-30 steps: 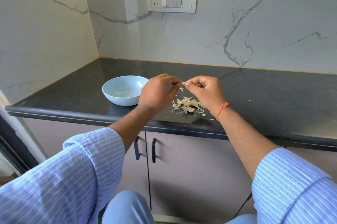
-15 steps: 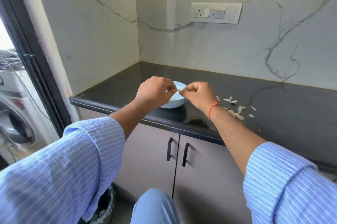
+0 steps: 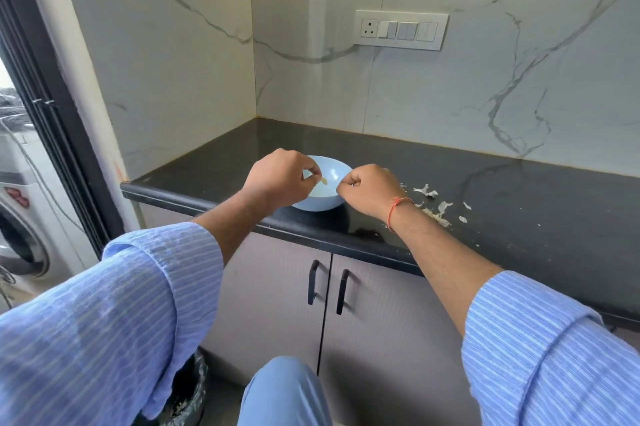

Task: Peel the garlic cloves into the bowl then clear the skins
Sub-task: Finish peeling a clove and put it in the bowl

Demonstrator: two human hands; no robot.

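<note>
Clove (image 3: 323,181) over the bowl (image 3: 333,173): tiny, light, slick once bare, so pinch its ends; left hand (image 3: 277,179) pinched near it, right hand (image 3: 369,187) fisted, contents unclear.

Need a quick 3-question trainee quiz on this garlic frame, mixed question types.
1. True or false: both hands are over the bowl.
2. Where do the loose skins lie? A) in the bowl B) on the counter, right of the bowl C) on the floor
3. Fill in: a small pale piece, likely garlic, shows just off the ___ hand's fingertips.

Key:
1. True: left hand and right hand meet above it.
2. B
3. left
</note>
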